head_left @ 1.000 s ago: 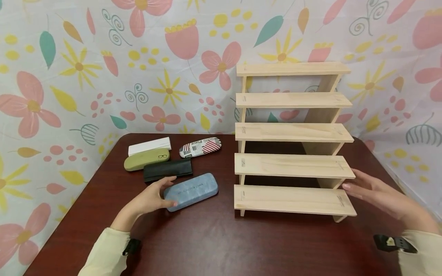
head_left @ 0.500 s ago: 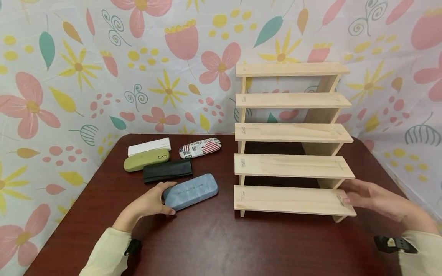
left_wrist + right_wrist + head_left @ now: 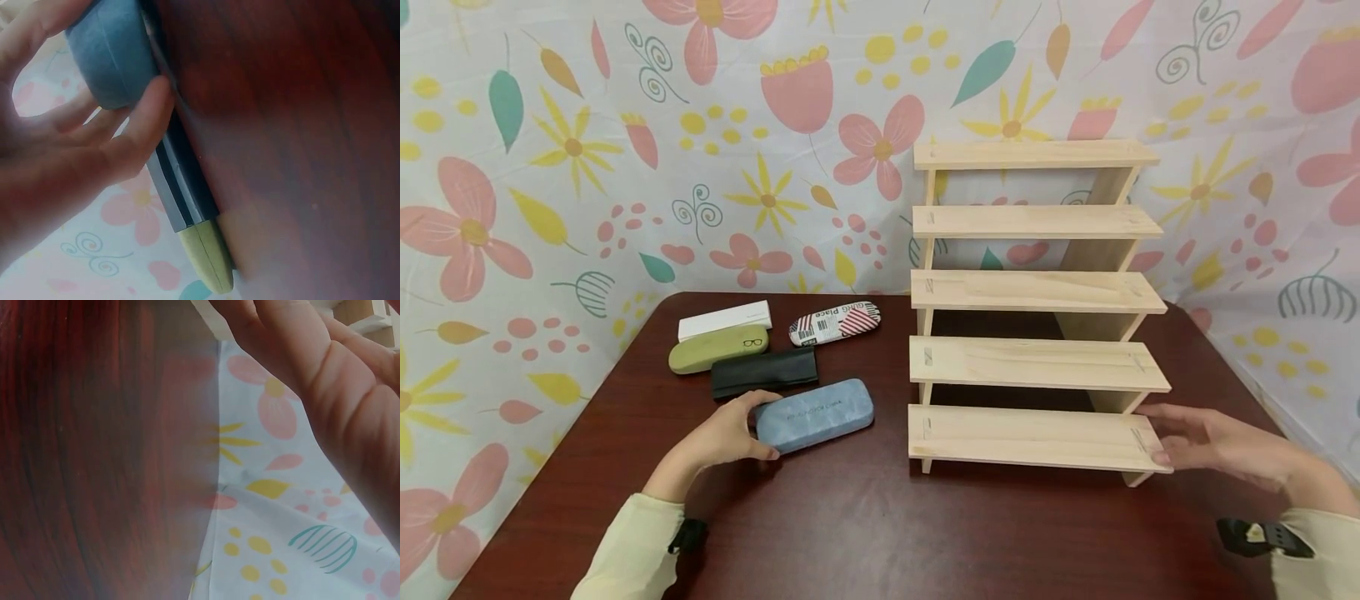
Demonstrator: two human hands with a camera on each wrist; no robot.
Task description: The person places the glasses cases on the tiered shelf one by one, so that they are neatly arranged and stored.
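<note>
In the head view my left hand spans the left end of a light blue glasses case, thumb at its near side and fingers at its far side. The left wrist view shows the case between the thumb and fingers of that hand. On the right, my right hand grips the right end of the lowest board of a five-step wooden display rack, thumb at the front corner, fingers by the back corner. The right wrist view shows part of this hand; its fingertips are out of frame.
Behind the blue case lie a black case, an olive green case, a white case and a striped, printed case. All rest on the dark red-brown table. A flowered cloth hangs behind.
My right hand has come down from beside the second board to the end of the lowest one. My left thumb has slid off the blue case's top to its near side.
</note>
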